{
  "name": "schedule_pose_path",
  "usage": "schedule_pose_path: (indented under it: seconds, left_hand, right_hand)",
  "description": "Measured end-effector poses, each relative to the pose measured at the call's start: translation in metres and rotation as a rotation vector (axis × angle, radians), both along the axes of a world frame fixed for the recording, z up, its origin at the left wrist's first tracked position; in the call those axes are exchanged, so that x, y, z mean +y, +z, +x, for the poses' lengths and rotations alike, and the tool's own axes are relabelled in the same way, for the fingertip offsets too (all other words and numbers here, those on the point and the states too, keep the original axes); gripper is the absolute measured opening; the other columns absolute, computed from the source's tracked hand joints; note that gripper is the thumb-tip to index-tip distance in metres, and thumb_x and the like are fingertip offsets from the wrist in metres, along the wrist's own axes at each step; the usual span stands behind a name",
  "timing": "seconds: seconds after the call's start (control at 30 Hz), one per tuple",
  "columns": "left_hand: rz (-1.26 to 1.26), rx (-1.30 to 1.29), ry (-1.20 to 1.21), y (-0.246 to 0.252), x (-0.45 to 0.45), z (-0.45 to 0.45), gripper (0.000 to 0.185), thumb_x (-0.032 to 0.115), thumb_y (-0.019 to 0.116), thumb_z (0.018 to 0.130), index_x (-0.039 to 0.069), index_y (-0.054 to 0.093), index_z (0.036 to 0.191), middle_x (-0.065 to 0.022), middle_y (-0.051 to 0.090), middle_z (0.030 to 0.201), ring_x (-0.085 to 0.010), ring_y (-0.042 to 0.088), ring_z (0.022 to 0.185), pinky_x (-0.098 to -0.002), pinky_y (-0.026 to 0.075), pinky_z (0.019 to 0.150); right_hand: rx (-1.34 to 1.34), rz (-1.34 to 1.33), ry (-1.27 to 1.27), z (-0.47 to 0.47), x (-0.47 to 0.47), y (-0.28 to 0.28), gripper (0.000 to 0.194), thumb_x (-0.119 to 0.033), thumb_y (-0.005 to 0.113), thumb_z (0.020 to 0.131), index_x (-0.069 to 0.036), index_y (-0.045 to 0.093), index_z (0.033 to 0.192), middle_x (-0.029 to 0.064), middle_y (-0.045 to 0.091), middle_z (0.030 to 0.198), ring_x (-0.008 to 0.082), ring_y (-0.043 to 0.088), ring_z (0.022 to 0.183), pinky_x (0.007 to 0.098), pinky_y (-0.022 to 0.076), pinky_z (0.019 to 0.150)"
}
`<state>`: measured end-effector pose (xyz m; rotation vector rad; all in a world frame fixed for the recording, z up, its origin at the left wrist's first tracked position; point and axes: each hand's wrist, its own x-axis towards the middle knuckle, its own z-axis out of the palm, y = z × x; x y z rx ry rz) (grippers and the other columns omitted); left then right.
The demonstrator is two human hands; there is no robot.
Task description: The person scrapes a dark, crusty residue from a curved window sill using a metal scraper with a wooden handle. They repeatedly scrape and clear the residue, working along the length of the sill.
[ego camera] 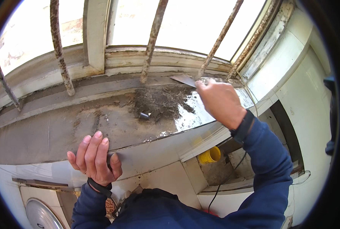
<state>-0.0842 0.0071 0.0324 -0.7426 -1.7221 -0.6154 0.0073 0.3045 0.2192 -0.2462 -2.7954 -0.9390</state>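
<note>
My right hand point(223, 100) grips a scraper point(184, 79) with a flat metal blade, its handle mostly hidden in the fist. The blade points left, close to the raised ledge below the window. Under and left of that hand, loose dark dirt point(158, 101) is heaped on the dusty windowsill point(64, 126), beside a patch of exposed white surface point(193, 114). A small dark cylindrical piece point(144, 116) lies at the dirt's front edge. My left hand point(97, 159) is at the sill's front edge, palm up, thumb apart and holding nothing; whether it touches the sill is unclear.
Rusty metal bars point(151, 43) stand before the window frame point(95, 37). Beneath the sill at right, a yellow bucket point(208, 156) sits in a tiled recess. A thin black cable point(215, 194) hangs near my right arm. A round metal lid point(42, 214) is at lower left.
</note>
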Motion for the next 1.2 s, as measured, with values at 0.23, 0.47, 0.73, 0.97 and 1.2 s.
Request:
schedule_pose_path:
  seconds: [0.23,0.47,0.73,0.97,1.2]
  left_hand:
    - [0.006,-0.018,-0.013,-0.003,0.001,0.001,0.035,0.037,0.048,0.109,0.011,0.068,0.121,-0.0067,0.073,0.125,-0.0254,0.06,0.127,-0.0468,0.014,0.129]
    - [-0.009,-0.017,0.0,-0.002,0.001,0.001,0.037,0.038,0.048,0.108,0.01,0.068,0.12,-0.0076,0.074,0.124,-0.0261,0.059,0.127,-0.0464,0.014,0.129]
    - [-0.019,0.003,-0.017,-0.005,0.0,-0.002,0.037,0.037,0.048,0.107,0.009,0.068,0.121,-0.0091,0.074,0.125,-0.0269,0.059,0.128,-0.0466,0.014,0.129]
    - [-0.006,0.005,-0.022,-0.007,0.0,-0.004,0.035,0.037,0.05,0.106,0.012,0.07,0.119,-0.0078,0.075,0.123,-0.0257,0.06,0.126,-0.0462,0.014,0.129]
    - [-0.01,0.001,-0.023,-0.005,-0.001,-0.003,0.036,0.038,0.05,0.106,0.012,0.07,0.119,-0.0072,0.075,0.123,-0.0249,0.06,0.126,-0.0459,0.014,0.129]
  right_hand:
    - [0.303,-0.537,0.249,0.028,0.056,-0.006,0.028,-0.026,0.057,0.108,0.0,0.066,0.105,0.0222,0.066,0.074,0.0461,0.065,0.069,0.051,0.053,0.061]
    - [0.308,-0.613,0.063,0.009,0.081,-0.044,0.025,-0.018,0.05,0.107,0.004,0.056,0.098,0.034,0.064,0.078,0.0534,0.065,0.077,0.0598,0.0506,0.07]
    - [0.237,-0.819,-0.067,-0.008,0.08,-0.039,0.028,-0.019,0.05,0.107,0.006,0.057,0.098,0.0339,0.065,0.085,0.0526,0.066,0.087,0.0582,0.0517,0.078]
    - [0.151,-0.802,-0.106,-0.005,0.053,-0.032,0.032,-0.021,0.045,0.109,0.004,0.06,0.096,0.0233,0.062,0.073,0.0362,0.067,0.064,0.0466,0.0549,0.062]
    - [0.296,-1.273,-0.299,-0.002,0.042,-0.031,0.037,-0.024,0.041,0.112,0.004,0.059,0.095,0.0096,0.053,0.062,0.0191,0.048,0.038,0.0376,0.043,0.039]
